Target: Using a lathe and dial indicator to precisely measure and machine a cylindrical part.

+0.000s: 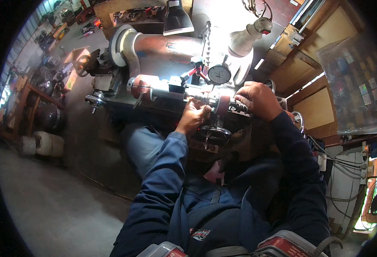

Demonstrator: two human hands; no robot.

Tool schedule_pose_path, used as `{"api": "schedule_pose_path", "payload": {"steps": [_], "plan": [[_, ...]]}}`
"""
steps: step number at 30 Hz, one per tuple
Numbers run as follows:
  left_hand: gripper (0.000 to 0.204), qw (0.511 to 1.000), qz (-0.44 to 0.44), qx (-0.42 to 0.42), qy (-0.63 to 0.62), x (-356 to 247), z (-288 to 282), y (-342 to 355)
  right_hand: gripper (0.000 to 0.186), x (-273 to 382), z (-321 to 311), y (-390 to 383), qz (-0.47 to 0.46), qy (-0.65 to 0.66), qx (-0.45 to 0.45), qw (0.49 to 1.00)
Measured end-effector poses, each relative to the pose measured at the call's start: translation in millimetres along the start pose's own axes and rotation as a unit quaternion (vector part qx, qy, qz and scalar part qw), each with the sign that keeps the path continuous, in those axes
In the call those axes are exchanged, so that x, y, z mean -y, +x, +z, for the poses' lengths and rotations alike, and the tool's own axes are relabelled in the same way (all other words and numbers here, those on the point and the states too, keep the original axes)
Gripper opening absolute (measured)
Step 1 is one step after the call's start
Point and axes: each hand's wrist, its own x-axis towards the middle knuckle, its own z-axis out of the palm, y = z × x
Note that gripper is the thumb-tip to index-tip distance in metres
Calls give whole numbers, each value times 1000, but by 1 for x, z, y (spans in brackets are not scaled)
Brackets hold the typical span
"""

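Note:
A bright, ribbed metal shaft (199, 97) lies level across the machine in front of me, in strong glare. My left hand (193, 115) is closed round its near side, fingers and thumb pinching it from below. Just above stands a round dial gauge (219, 74) with a pale face, carried on a jointed red and black arm (193, 71). My right hand (260, 97) curls its fingers over a dark ridged cylinder (240, 106) at the right end, beside a reddish round block (222, 104). The fingertips of both hands are partly hidden.
Left along the bed sits a reddish headstock (144, 88). A chrome handwheel (215, 132) projects below the hands; another handwheel (298, 122) is at the right. Behind lies a large brown machine cylinder (165, 48), with a black lamp shade (177, 19) above. Wooden cabinets (319, 92) flank the right.

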Motion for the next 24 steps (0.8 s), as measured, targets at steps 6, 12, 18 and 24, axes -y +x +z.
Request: {"api": "schedule_pose_path", "payload": {"steps": [6,12,18,24], "plan": [[56,999,-35,1,24,-1,-5,1,19,9,-1,1,84,5,26,996],[53,999,-35,-3,20,0,-6,0,20,11,-3,9,138,23,51,989],[56,999,-47,-14,18,-2,-6,-2,24,6,3,13,126,-3,44,991],[63,998,-25,-17,53,-3,-2,-2,24,12,8,14,146,-6,15,989]]}}
